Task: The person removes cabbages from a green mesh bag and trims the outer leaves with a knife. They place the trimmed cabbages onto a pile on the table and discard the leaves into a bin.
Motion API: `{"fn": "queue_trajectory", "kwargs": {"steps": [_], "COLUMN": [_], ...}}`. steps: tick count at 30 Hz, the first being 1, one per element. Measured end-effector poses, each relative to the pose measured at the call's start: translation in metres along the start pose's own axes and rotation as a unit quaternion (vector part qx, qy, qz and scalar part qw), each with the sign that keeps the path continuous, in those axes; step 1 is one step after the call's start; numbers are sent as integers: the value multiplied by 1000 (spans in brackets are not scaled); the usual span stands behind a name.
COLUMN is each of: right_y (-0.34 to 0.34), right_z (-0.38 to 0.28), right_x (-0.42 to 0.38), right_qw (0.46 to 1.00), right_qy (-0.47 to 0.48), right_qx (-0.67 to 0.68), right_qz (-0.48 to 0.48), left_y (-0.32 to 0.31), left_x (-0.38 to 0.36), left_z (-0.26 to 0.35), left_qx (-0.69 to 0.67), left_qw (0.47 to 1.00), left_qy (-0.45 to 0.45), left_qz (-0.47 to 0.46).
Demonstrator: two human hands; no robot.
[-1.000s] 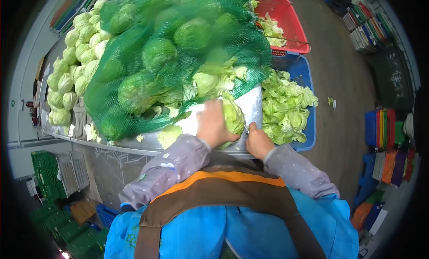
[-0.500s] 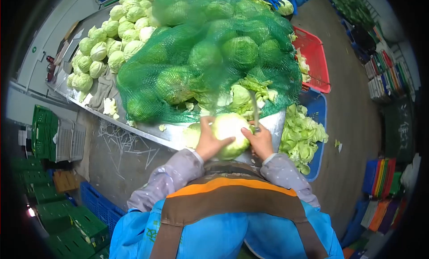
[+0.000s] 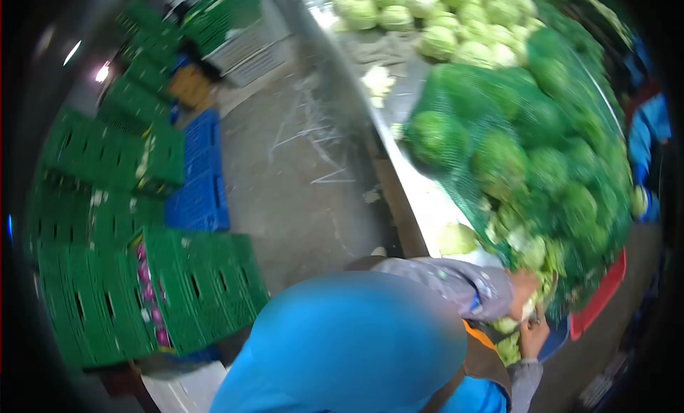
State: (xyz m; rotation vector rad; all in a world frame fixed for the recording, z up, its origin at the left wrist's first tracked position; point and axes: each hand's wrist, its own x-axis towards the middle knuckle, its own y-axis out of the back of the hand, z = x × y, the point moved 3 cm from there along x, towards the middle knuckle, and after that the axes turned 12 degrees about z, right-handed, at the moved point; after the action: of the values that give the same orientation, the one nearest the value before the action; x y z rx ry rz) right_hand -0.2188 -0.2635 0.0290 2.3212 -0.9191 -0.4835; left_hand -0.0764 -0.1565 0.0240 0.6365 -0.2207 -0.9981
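Observation:
My left hand (image 3: 525, 293) is at the lower right, its fingers curled over a pale cabbage (image 3: 529, 310) that is mostly hidden and blurred. Just below it, my right hand (image 3: 534, 335) is closed on a knife (image 3: 553, 285), whose blade is hard to make out among the leaves. Loose cabbage leaves (image 3: 507, 349) show below my left sleeve. Beyond my hands, a green net (image 3: 463, 92) covers several large cabbages on the metal table (image 3: 422, 212). A single trimmed cabbage (image 3: 457, 238) sits near the table's edge.
Small cabbages (image 3: 470, 14) are heaped at the table's far end. Stacked green crates (image 3: 206, 292) and blue crates (image 3: 199, 171) stand left, with white strips (image 3: 310, 132) on the floor. A red crate (image 3: 600, 299) is at right, near a co-worker's blue sleeve (image 3: 645, 132).
The view has swung left and tilted, so the table and my hands now appear farther right and the green crates show more. The cabbage between my hands is now largely hidden.

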Motion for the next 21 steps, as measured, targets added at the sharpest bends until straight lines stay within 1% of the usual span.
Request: {"fn": "queue_trajectory", "kwargs": {"steps": [1,2,3,4,5,7,8,9,10,11,12,13,15,16,17,18,19,21], "right_y": [-2,0,1,1,-7,-18,-26,-30,-32,-27,-21,-15,-1,11,18,31,33,34], "right_z": [0,21,36,-2,-2,21,55,117,143,154,162,170,187,193,190,195,140,31], "right_x": [5,13,25,21,27,34,40,48,48,45,42,38,32,28,21,11,-6,-39], "right_qw": [1000,1000,999,999,998,986,992,989,991,996,996,992,982,978,975,978,973,960], "right_qy": [-13,18,48,-4,4,151,98,-18,-56,-61,-69,-77,-95,-98,-99,-53,-61,-77], "right_qx": [-8,0,5,5,0,-50,29,140,124,50,-14,-66,-126,-144,-155,-159,-160,-160], "right_qz": [-4,5,18,-47,-61,-39,-79,-53,-7,34,58,78,107,114,123,126,156,214], "left_y": [-3,-3,-5,-7,-12,-28,-46,-34,-19,-9,-18,-14,15,31,42,52,59,67], "left_x": [3,2,1,1,1,2,10,6,-3,-6,-4,-11,-36,-42,-49,-55,-58,-51], "left_z": [0,-2,-4,-5,-7,-11,-18,-22,-26,-28,-39,-37,-52,-56,-64,-68,-67,-61], "left_qx": [1,-1,4,7,2,3,19,16,-33,-81,-135,-138,-206,-201,-208,-213,-214,-58], "left_qw": [1000,1000,1000,1000,999,991,987,986,986,983,979,978,954,956,956,949,938,972], "left_qy": [-2,12,7,3,14,-22,-60,-53,-68,-84,-63,-65,82,74,146,213,272,215], "left_qz": [-19,-6,6,20,31,133,145,154,148,142,143,141,202,198,148,93,30,73]}}
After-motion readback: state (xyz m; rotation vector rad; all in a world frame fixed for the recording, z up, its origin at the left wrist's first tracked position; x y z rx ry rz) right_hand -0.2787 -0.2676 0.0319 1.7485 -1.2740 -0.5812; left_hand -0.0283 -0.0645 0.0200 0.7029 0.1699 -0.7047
